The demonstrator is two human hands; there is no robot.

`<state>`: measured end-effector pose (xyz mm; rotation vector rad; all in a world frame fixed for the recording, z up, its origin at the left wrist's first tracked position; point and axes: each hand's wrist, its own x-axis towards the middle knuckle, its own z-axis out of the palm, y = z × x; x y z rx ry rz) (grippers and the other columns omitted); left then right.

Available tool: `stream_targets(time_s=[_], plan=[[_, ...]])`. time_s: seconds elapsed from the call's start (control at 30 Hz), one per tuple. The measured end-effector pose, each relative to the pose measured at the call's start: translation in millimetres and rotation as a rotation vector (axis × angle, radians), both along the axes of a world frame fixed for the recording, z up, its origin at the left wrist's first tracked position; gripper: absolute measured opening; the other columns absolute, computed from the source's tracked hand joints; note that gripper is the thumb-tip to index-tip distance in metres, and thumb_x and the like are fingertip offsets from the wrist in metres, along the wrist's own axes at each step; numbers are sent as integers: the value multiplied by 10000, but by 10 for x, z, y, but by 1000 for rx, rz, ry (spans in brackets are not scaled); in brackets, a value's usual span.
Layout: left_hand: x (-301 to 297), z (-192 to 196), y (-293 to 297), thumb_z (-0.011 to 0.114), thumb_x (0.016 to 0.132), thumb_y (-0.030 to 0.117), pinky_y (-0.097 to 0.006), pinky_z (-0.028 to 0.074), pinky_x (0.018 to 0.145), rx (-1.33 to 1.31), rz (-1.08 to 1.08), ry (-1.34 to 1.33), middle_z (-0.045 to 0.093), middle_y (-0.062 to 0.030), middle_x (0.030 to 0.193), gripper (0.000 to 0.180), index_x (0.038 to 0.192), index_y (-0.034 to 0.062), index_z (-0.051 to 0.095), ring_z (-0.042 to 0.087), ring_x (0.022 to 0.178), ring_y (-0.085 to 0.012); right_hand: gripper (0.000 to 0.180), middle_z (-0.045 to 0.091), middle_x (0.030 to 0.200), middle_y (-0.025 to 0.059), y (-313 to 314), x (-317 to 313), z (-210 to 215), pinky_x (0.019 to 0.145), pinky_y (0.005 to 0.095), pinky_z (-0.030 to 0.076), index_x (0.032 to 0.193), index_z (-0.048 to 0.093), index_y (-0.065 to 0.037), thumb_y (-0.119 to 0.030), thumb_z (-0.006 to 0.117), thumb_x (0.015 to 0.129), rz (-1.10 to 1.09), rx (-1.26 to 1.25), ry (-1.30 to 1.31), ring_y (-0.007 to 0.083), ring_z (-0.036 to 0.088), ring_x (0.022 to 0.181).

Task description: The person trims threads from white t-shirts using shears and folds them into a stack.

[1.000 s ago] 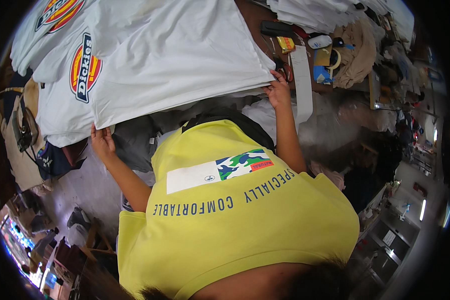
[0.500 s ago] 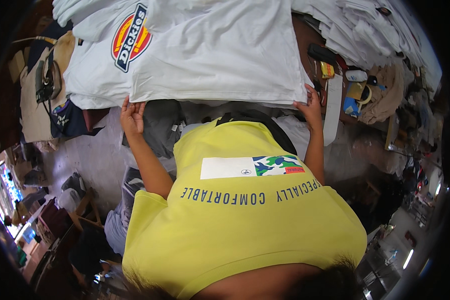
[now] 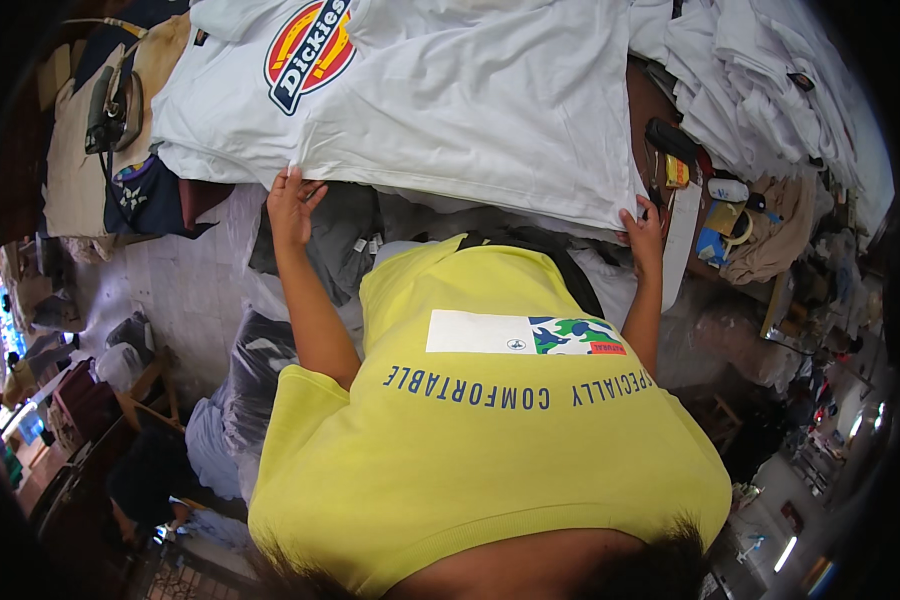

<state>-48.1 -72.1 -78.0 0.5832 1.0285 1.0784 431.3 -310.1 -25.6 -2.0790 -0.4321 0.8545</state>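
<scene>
A white T-shirt (image 3: 470,110) with a round red, yellow and navy print lies spread over the table in front of me. My left hand (image 3: 292,205) pinches its near edge below the print, with some fingers bent away from the cloth. At the near right corner of the shirt, my right hand (image 3: 643,232) grips the edge between thumb and fingers. The edge between my hands runs fairly straight and slopes down to the right. Part of the print is cut off by the top of the picture.
An iron (image 3: 130,110) rests on a beige cloth (image 3: 75,195) at the left. White garments (image 3: 750,80) are heaped at the far right. Nearer stand a yellow box (image 3: 677,172), a tape roll (image 3: 738,228) and a brown cloth (image 3: 780,235). Grey clothing (image 3: 330,240) hangs or lies under the table edge.
The view has shifted and tilted a little. My left hand has moved slightly right along the shirt's near edge; both hands still hold it, and the shirt stays spread.
</scene>
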Motion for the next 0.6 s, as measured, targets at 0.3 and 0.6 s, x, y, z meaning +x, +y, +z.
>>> stream_targets(time_s=[0.3, 0.6], plan=[[8, 103, 4, 611, 805, 106, -306, 523, 647, 46, 34, 12, 594, -68, 761, 231, 985, 42, 480, 595, 661, -142, 280, 560, 844, 26, -226, 232, -55, 513, 220, 441, 1082, 499, -88, -122, 596, 822, -224, 286, 259, 103, 498, 577], [435, 574, 377, 550, 828, 45, -326, 489, 801, 43, 160, -248, 564, -161, 936, 260, 1058, 21, 433, 591, 831, -217, 321, 530, 1158, 76, 430, 402, -29, 836, 301, 445, 1161, 502, -104, -99, 553, 844, -313, 900, 673, 161, 534, 996]])
